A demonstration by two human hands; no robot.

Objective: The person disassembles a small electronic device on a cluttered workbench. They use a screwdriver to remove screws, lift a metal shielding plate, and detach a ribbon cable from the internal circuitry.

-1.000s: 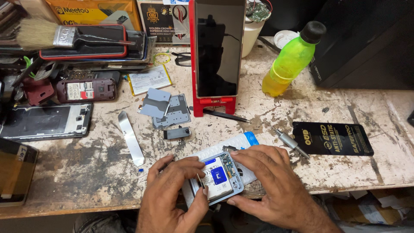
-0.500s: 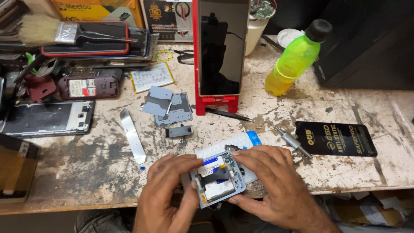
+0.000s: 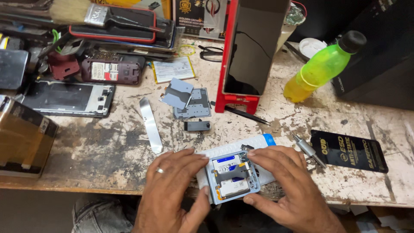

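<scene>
Both hands had slid closer around the opened phone (image 3: 233,177) at the worktop (image 3: 86,146) edge. Left hand (image 3: 172,185) and right hand (image 3: 284,185) each clasped one side. Firm, even finger pressure would probably keep it from slipping.

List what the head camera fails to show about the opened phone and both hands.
- Opened phone, head view: its left and right edges are covered by the left hand and right hand.
- Its inner parts: too small to identify.
- Both wrists: cut off by the bottom edge.
- White pad beneath the phone: mostly hidden.
</scene>
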